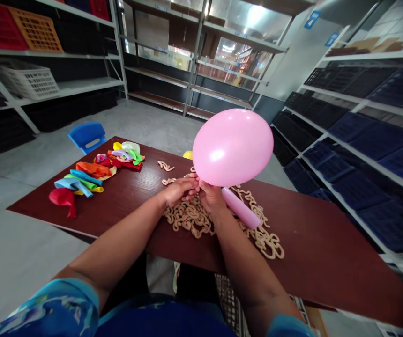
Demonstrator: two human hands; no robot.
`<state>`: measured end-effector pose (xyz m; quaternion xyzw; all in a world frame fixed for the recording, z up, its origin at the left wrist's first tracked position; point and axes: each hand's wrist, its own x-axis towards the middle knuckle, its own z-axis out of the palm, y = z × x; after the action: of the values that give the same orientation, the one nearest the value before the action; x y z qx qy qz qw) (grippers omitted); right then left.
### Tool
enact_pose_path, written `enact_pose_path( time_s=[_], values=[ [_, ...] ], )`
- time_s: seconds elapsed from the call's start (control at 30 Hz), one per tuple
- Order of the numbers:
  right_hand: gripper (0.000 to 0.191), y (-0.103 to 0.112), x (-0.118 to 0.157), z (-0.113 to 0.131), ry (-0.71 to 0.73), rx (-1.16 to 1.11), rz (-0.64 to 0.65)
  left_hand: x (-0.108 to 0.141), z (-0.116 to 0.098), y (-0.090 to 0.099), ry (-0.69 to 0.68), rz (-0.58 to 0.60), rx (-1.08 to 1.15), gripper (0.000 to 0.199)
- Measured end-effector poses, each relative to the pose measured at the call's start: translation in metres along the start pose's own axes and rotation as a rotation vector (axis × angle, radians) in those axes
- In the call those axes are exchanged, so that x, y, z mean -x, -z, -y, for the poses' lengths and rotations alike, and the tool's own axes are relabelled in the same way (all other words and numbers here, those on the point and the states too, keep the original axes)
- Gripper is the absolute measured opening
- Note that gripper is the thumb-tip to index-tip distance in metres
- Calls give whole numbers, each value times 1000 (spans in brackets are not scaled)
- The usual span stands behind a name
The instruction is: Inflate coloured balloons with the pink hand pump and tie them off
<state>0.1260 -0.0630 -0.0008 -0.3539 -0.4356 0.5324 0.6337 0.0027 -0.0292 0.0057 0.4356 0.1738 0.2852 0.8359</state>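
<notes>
An inflated pink balloon (233,147) is up above the table, its neck end down at my fingers. My left hand (181,191) is closed, its fingertips pinched together at that neck. Right beside it, my right hand (211,196) also grips the balloon's neck, thumb and fingers pressed together. The knot or opening itself is hidden by my fingers. Under both hands spreads a heap of tan, curly, worm-like pieces (189,216). A pink cylinder (242,208), possibly a hand pump, lies on the pieces to the right of my right wrist.
Several limp balloons (91,169) in mixed colours lie on the left of the dark red table (310,234). Behind that side stands a blue chair (88,136). Something yellow (188,155) shows past the far edge. Shelves with black bins (349,133) line the right.
</notes>
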Motion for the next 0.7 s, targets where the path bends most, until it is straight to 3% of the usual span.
enact_pose_path(
  time_s=[0.1, 0.17, 0.33, 0.47, 0.6, 0.7],
  values=[
    [35, -1, -1, -4, 66, 104, -65, 0, -8, 6, 97, 14, 124, 18],
    [36, 1, -1, -7, 86, 187, -75, 1, -16, 13, 71, 13, 278, 15],
    [21, 10, 0, -13, 178, 576, -46, 5, -37, 37, -336, -102, 664, 13],
    [24, 12, -1, -18, 321, 916, 120, 8, -44, 55, -458, -159, 743, 11],
    [36, 6, -4, -24, 337, 1218, 331, 8, -44, 65, -470, -205, 736, 13],
    [40, -1, -7, -27, 316, 1452, 360, 7, -44, 68, -465, -215, 721, 13]
  ],
)
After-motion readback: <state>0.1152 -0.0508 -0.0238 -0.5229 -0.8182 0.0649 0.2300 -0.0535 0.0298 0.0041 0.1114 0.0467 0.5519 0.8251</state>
